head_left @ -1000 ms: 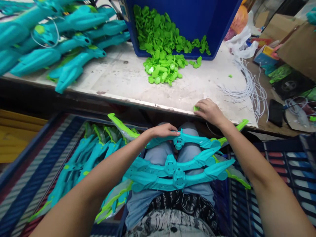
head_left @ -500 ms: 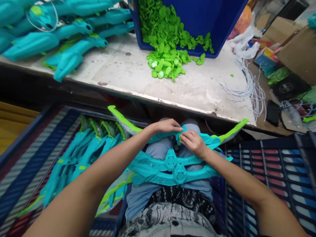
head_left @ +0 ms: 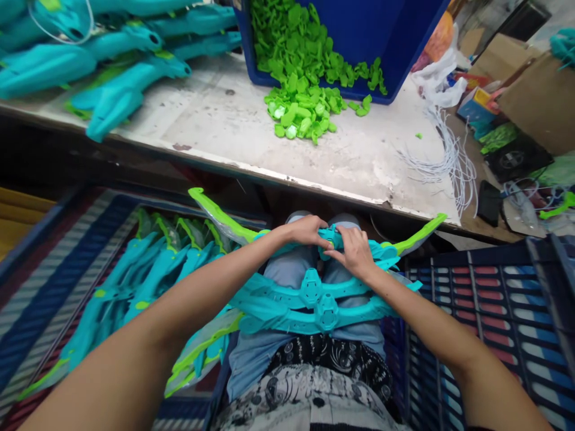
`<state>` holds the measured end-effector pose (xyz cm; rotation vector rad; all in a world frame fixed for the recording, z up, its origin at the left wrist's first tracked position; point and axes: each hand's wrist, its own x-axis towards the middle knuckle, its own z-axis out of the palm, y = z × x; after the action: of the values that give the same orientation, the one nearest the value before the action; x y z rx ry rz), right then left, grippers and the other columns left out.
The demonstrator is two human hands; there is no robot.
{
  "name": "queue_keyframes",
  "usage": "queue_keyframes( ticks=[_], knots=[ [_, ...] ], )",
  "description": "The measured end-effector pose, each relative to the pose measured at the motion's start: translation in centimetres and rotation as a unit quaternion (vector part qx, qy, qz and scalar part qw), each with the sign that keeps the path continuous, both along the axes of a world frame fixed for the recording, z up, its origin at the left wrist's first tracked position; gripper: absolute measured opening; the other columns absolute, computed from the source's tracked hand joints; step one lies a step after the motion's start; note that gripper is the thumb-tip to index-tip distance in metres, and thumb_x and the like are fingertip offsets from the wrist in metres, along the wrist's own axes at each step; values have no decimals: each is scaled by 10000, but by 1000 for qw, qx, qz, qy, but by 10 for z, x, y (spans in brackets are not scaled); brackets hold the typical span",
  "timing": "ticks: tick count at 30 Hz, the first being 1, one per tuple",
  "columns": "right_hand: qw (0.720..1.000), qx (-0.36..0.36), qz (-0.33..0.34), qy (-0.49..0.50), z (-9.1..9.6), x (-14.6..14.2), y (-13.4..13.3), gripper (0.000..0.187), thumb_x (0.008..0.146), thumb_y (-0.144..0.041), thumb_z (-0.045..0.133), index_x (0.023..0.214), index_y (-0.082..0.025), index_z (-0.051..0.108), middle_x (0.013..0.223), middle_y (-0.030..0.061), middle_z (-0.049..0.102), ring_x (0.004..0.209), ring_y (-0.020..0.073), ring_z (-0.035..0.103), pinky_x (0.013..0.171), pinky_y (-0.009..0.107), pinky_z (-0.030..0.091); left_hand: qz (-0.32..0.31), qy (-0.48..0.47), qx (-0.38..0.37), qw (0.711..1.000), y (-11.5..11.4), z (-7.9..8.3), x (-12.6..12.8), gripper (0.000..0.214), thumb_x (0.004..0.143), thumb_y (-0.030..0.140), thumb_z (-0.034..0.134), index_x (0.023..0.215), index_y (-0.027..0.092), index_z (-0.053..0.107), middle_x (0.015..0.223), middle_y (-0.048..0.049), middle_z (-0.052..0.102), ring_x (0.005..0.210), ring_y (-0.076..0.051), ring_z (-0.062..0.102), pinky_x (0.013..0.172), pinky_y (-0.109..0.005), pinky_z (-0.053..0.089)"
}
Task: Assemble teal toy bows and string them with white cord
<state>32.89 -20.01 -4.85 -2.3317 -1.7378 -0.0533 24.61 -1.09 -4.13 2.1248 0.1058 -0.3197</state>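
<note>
Hands: left hand [head_left: 308,230] and right hand [head_left: 354,251] meet at the middle of the frame. Both are clenched around the raised centre hub of the topmost teal plastic toy bow with lime-green tips [head_left: 389,250], with the fingertips pressing on the hub. Whether anything small sits under them cannot be told.
Bow position: crosswise over the person's knees, just below the table edge, its limbs reaching toward the left and right of the frame.
Handling: probably light and hollow. It looks stiff at the hub and springy along the thin limbs, and the smooth plastic may slip, so the thick hub seems the surest hold.
Lap: two more teal bows [head_left: 314,305] stacked at lower centre, touching each other.
Table: worn white tabletop [head_left: 215,131] across the upper frame. A heap of small lime-green plastic pieces [head_left: 300,117] spills from a blue plastic bin [head_left: 381,36] at top centre. Long teal plastic shells [head_left: 112,96] lie at upper left, and loose white cords [head_left: 453,161] at right.
Sides: striped container of teal bows [head_left: 148,275] at lower left; blue slatted crate [head_left: 485,299] at lower right.
</note>
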Motion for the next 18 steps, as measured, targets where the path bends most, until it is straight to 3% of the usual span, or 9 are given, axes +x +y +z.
queue_keyframes(
  ticks=[5,10,14,16,18],
  knots=[
    [995,-80,9,-59,5,1,3,690,856,-599,517,1298,-69,514,986,176,638,909,295,511,765,388,348,1,-5,40,999,-2,1,-1,438,642,588,653,624,168,526,506,57,447,517,-110,426,511,-237,238],
    [993,-83,63,-57,11,3,-1,703,821,-595,585,1281,-68,511,1015,164,631,933,293,516,773,383,351,-7,-26,149,988,-14,15,-10,449,723,570,658,840,137,638,679,-12,616,641,-165,557,552,-246,299],
    [995,-70,25,-72,13,-1,0,502,837,-519,600,1078,-79,611,910,152,643,859,281,525,733,381,344,-24,-76,245,966,-26,28,-23,426,804,466,646,1122,184,617,983,-70,684,860,-222,639,656,-261,397],
    [996,-62,18,-54,21,1,1,398,836,-435,621,1048,-98,626,952,159,656,892,285,534,746,388,356,-15,-111,303,946,-32,27,-31,402,859,421,593,1188,189,586,1029,-85,668,891,-227,640,692,-276,434],
    [996,-64,56,1,35,9,6,328,812,-340,651,1071,-138,638,1038,142,672,958,281,550,773,384,384,9,-139,352,926,-39,18,-40,376,905,372,530,1221,173,570,1023,-106,658,888,-230,633,716,-298,462]
  ],
)
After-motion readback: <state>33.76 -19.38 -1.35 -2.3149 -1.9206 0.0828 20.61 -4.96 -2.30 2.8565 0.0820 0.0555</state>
